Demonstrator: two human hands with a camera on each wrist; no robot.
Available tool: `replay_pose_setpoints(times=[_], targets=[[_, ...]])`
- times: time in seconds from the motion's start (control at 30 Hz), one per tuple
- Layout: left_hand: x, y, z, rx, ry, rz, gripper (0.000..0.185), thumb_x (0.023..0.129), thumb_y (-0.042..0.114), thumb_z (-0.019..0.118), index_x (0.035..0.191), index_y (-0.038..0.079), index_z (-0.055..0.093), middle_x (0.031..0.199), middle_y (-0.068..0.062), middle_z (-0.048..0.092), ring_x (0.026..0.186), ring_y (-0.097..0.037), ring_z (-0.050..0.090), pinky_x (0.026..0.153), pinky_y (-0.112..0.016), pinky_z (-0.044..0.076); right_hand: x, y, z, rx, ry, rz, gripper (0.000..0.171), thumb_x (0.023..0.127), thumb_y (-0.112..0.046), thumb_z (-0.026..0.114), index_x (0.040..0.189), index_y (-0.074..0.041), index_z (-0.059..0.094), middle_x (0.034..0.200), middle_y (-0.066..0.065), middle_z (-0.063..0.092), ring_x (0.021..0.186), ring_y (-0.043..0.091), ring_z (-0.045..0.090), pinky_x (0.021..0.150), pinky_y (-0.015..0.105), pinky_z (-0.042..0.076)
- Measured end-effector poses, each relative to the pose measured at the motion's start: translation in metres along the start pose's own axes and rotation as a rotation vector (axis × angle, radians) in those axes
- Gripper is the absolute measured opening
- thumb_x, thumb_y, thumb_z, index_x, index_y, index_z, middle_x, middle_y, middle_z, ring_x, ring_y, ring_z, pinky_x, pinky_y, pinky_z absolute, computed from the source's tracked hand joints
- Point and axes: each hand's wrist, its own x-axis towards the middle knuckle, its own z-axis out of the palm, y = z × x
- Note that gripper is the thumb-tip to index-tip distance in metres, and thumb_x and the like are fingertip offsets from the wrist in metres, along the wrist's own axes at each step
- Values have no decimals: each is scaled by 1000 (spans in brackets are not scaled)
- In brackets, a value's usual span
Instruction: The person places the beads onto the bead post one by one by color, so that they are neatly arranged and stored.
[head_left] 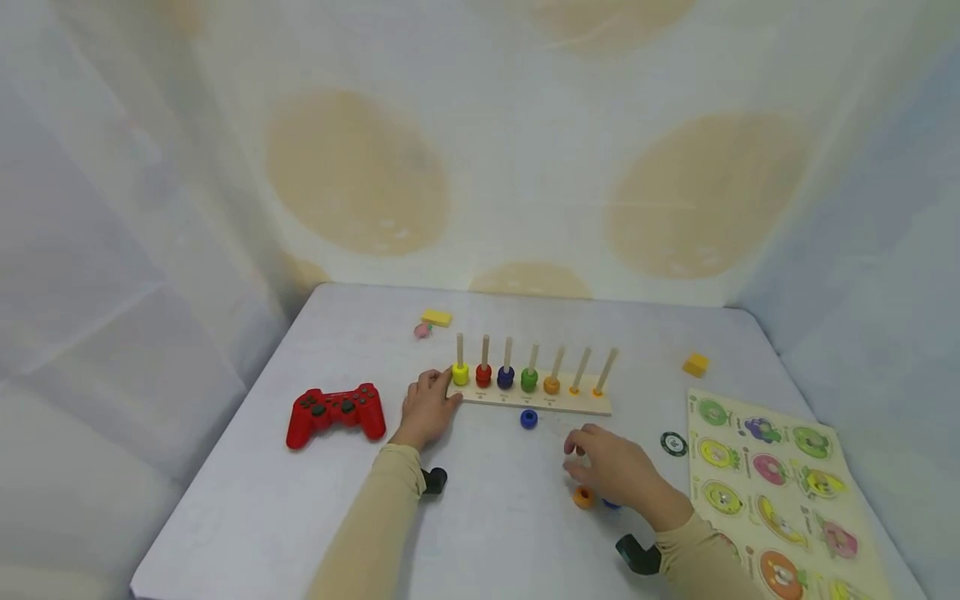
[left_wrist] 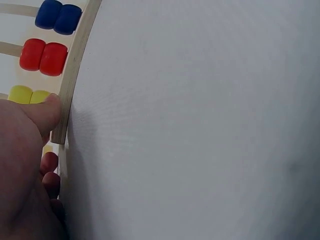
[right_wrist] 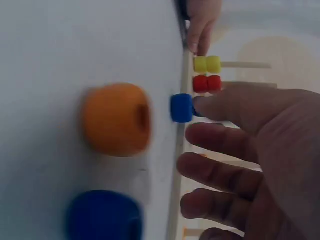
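Observation:
My left hand [head_left: 427, 410] holds the left end of a wooden peg board [head_left: 534, 403]; in the left wrist view its thumb [left_wrist: 49, 112] lies on the end beside the yellow beads [left_wrist: 20, 94]. Several pegs stand upright on the board, bearing yellow, red [head_left: 483, 377], dark blue [head_left: 506, 377], green [head_left: 529, 380] and orange beads [head_left: 552, 385]. My right hand [head_left: 618, 475] is over the table, fingers spread and nothing in them. Near it lie a loose orange bead [right_wrist: 117, 120] and a blue bead [right_wrist: 105, 217], partly hidden in the head view. Another blue bead [head_left: 528, 419] sits before the board.
A red game controller [head_left: 335, 414] lies to the left. At the right are a fruit puzzle board [head_left: 738, 492], a round chip [head_left: 673, 443] and a yellow block [head_left: 695, 365]. Behind the peg board lie a flat yellow block [head_left: 437, 317] and a small pink piece [head_left: 422, 331].

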Motion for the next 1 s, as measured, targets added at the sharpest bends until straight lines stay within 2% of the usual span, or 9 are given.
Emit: replay_pose_setpoints(times=[0.07, 0.17, 0.33, 0.47, 0.53, 0.67, 0.73, 0.8, 1.0], targets=[[1, -1, -1, 0, 6, 2, 62, 103, 37, 59, 159, 23, 38, 153, -10, 38, 131, -34, 38, 109, -53, 34, -8, 1, 6, -25, -78, 2, 23, 84, -38, 83, 98, -27, 68, 96, -11, 59, 74, 7, 51, 64, 30, 45], [1, -2, -1, -4, 8, 4, 62, 102, 36, 60, 159, 22, 38, 153, -11, 38, 130, -35, 39, 110, -54, 33, -16, 2, 11, -49, -134, -1, 28, 79, -39, 87, 96, -28, 68, 94, -13, 55, 76, 7, 49, 66, 30, 45], [1, -4, 2, 4, 12, 3, 61, 102, 36, 60, 158, 21, 39, 152, -12, 39, 129, -35, 40, 108, -55, 35, -23, 5, 11, -60, -130, -62, 26, 79, -27, 88, 93, -26, 67, 90, -14, 55, 76, 6, 48, 71, 30, 47], [2, -4, 2, 11, 11, 8, 61, 102, 36, 60, 158, 22, 39, 152, -12, 39, 129, -35, 40, 107, -54, 36, -16, 3, 1, 1, -6, -115, 22, 84, -21, 84, 101, -20, 69, 95, -11, 59, 79, 4, 53, 73, 29, 51], [3, -4, 1, 9, 13, 12, 61, 103, 37, 59, 158, 23, 39, 152, -11, 39, 129, -34, 40, 107, -53, 35, -7, 1, -9, 45, 124, -142, 24, 86, -17, 82, 107, -16, 70, 101, -7, 61, 85, 5, 57, 76, 30, 54], [3, -3, -3, 10, 21, 15, 61, 103, 36, 59, 158, 22, 39, 152, -11, 39, 128, -34, 40, 107, -54, 35, 23, -5, -39, 114, 439, -177, 32, 87, -10, 81, 117, -7, 70, 111, 8, 64, 92, 18, 65, 80, 38, 57], [3, -3, -4, 8, 23, 15, 61, 103, 36, 60, 158, 22, 39, 152, -11, 39, 128, -34, 40, 107, -54, 35, 39, -9, -52, 131, 535, -173, 36, 87, -9, 80, 121, -4, 68, 113, 12, 64, 92, 23, 66, 79, 40, 58], [3, -4, -4, 6, 19, 11, 61, 103, 36, 60, 158, 22, 39, 152, -11, 39, 128, -34, 40, 108, -54, 35, 53, -12, -62, 142, 564, -160, 40, 89, -10, 79, 125, -1, 67, 113, 15, 65, 90, 25, 67, 77, 42, 58], [4, -7, 2, -2, 6, 5, 62, 102, 38, 59, 159, 23, 38, 154, -11, 38, 130, -34, 39, 110, -55, 34, 74, -19, -72, 95, 473, -82, 40, 93, -16, 76, 129, -2, 67, 118, 17, 67, 86, 24, 67, 75, 39, 58]])
